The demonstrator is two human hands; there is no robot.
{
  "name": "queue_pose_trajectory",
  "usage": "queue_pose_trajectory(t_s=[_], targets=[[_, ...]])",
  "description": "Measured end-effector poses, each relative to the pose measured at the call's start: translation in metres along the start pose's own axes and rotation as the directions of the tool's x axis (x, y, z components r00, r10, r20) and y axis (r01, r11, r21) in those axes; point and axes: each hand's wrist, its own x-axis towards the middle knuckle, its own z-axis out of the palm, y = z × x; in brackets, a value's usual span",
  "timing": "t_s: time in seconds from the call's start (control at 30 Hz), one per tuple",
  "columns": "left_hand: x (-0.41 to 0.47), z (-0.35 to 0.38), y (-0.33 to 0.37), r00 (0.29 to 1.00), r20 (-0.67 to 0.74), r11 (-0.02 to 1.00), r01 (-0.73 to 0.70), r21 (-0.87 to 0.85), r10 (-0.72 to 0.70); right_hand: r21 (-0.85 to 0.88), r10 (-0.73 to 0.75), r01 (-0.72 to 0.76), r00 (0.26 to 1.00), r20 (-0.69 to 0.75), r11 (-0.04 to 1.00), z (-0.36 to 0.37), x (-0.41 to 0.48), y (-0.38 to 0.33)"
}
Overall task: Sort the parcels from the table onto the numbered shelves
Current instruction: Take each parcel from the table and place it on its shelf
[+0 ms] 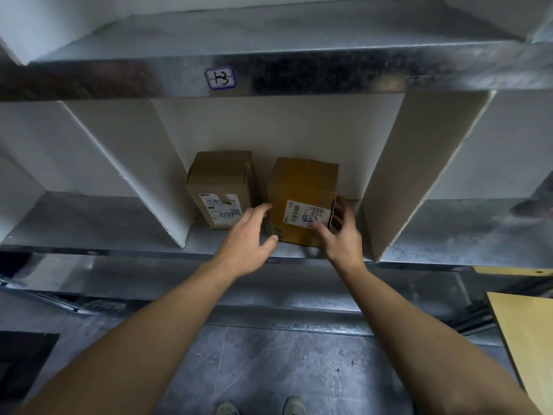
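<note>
Darker parcel stands upright in the middle compartment of the galvanised metal shelf, label side facing out. That compartment is walled off by a white divider on the left and another on the right, with a white back panel behind. The upper shelf runs across the top. Below it all is grey tiled floor, and a yellow table corner pokes in on the right.

A lighter parcel sits just beside the darker one, to its left and a bit further back, small gap between them.

Right hand is holding the darker parcel: thumb across the front face, fingers wrapped round the right side. Left hand is spread loose at the parcel's left edge, gripping nothing; can't tell if it actually touches.

Small stuff: the upper shelf's tag reads "1-3", and the darker parcel's shipping label has "2-3" handwritten on it. The lighter parcel's label is too blurry to read.
</note>
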Motion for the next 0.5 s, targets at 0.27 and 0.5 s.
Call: queue_pose_trajectory(t_s=[0.27, 0.5], targets=[[-0.001, 0.000, -0.006, 0.999, 0.020, 0.997, -0.038, 0.060, 0.037, 0.060, 0.018, -0.018, 1.000, 0.004, 0.998, 0.012, 0.009, 0.001], [-0.002, 0.002, -0.012, 0.999, 0.050, 0.997, -0.018, 0.077, 0.014, 0.099, 0.046, -0.046, 0.999, -0.005, 0.994, 0.018, 0.020, -0.001]])
